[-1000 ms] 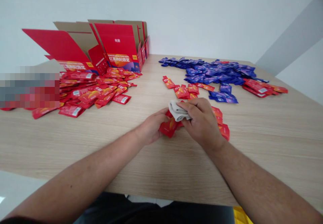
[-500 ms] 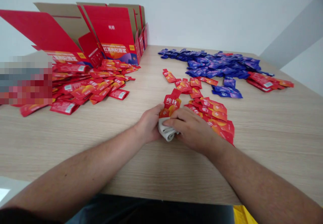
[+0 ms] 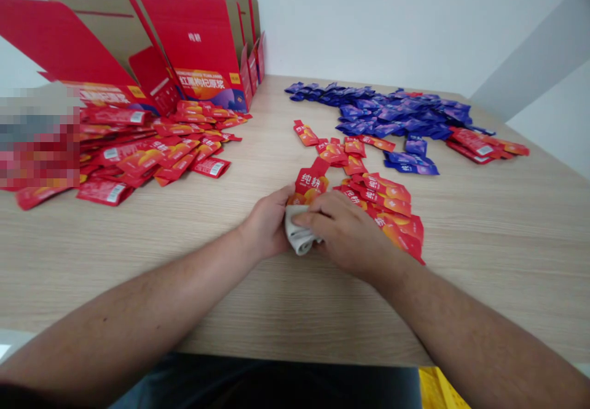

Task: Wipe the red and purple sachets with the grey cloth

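Red sachet (image 3: 310, 186) with white characters stands up from between the two hands, near the front middle of the desk (image 3: 138, 249), its top corner tilted away from the person. In the head view, the left hand (image 3: 267, 221) has its fingers closed around the lower end of the red sachet. The right hand (image 3: 348, 232) has its fingers closed on a bunched pale cloth (image 3: 297, 238), which is pressed against the sachet's bottom part and touches the left hand too.

As for containers, several red cartons (image 3: 203, 46) stand at the far left against the wall, their brown-lined flaps wide open. What is inside them cannot be told from here.

Just right of the right hand, a row of red sachets (image 3: 391, 209) lies overlapping, running from the held one towards the near right, partly covered by the right wrist. Beyond the hands lies a small cluster of red sachets (image 3: 341, 150), loosely scattered. A broad heap of red sachets (image 3: 152, 150) spreads in front of the cartons on the left; its left end is hidden by a pixelated patch. At the far right lies a heap of blue sachets (image 3: 391, 117), with a few blue ones strayed towards the small cluster, and a short stack of red sachets (image 3: 479, 143) at its right edge. The desk around the forearms is bare wood. Below its near edge, at the lower right, a yellow thing (image 3: 437, 390) shows; what it is cannot be told.
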The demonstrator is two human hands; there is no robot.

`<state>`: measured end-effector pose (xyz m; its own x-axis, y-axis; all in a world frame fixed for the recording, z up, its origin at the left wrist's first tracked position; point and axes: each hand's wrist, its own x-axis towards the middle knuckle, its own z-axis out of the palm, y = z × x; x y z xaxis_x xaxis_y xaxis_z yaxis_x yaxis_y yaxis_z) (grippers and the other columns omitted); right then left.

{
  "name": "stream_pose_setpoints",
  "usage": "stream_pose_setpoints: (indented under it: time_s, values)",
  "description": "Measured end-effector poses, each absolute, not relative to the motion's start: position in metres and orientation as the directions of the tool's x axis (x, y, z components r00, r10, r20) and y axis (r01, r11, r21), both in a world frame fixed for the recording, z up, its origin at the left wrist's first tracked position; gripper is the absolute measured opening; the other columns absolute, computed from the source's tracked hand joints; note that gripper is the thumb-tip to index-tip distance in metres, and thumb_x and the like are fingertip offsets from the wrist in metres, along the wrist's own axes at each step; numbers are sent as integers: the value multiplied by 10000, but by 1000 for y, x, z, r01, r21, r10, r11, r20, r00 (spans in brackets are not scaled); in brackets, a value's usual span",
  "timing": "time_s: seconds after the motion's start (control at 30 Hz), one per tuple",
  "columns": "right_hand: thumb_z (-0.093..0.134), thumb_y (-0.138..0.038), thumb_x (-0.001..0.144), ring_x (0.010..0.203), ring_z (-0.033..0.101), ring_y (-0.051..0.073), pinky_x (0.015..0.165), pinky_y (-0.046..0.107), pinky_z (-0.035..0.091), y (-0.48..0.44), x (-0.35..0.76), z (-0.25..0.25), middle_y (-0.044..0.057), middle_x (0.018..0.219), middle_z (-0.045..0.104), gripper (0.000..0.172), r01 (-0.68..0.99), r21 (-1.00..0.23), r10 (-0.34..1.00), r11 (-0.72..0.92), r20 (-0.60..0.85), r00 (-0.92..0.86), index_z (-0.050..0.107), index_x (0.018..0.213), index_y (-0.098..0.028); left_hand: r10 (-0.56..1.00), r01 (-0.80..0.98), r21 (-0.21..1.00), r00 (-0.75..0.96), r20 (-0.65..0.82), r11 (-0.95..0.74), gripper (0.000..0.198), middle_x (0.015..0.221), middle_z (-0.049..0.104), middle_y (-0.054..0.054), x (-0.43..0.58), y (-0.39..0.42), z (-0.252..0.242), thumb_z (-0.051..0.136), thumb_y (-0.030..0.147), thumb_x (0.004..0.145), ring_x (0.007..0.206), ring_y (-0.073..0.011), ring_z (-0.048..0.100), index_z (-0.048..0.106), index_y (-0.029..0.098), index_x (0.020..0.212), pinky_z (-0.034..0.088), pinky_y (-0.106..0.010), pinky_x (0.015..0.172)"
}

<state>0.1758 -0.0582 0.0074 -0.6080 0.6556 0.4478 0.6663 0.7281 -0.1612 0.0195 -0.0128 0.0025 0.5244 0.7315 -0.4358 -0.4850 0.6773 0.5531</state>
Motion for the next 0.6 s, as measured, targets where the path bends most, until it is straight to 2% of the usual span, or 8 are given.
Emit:
stream_pose_setpoints:
  time_s: [0.1,0.17,0.27,0.4,0.5,0.6]
  values:
    - [622,-97,920,908,573,224,818,369,498,-63,173,8,78,979,667,241,585,-191,606,788,406,-684,733,1117,-180,718,-467,561,568,-401,683,385,873,763,-140,15,-11,7,443,360,980,838,-278,738,733,113,1032,600,-395,756]
    - [653,-116,912,928,588,223,824,368,510,-61,178,9,85,1013,675,240,571,-243,612,784,454,-648,724,1132,-180,709,-471,560,614,-347,682,355,921,768,-131,13,-12,8,464,270,942,848,-271,740,717,105,1129,594,-401,804]
    - [703,-159,901,943,610,226,812,366,530,-54,187,12,96,1047,682,253,531,-314,610,787,530,-590,714,1152,-187,689,-491,541,679,-254,683,440,969,767,-106,9,-12,8,495,127,820,825,-240,737,688,132,1215,582,-384,824]
    - [708,-154,903,960,626,213,806,349,537,-49,194,16,80,1043,681,282,480,-355,591,802,587,-553,704,1175,-227,672,-497,543,717,-182,677,451,958,756,-89,4,-10,2,556,90,726,793,-209,725,687,144,1154,567,-323,766]
    - [717,-146,891,946,635,202,776,331,534,-47,197,20,71,1026,677,315,459,-375,587,806,612,-531,702,1193,-236,706,-510,586,691,-157,629,391,939,750,-66,1,-7,-1,645,81,760,781,-180,717,679,154,1142,555,-279,735]
    - [712,-165,893,901,641,195,751,334,531,-48,200,27,58,985,674,299,463,-401,604,791,634,-483,709,1181,-241,787,-534,631,580,-210,563,235,774,719,-16,2,-3,-3,742,107,796,658,-142,682,679,164,1015,540,-244,661]
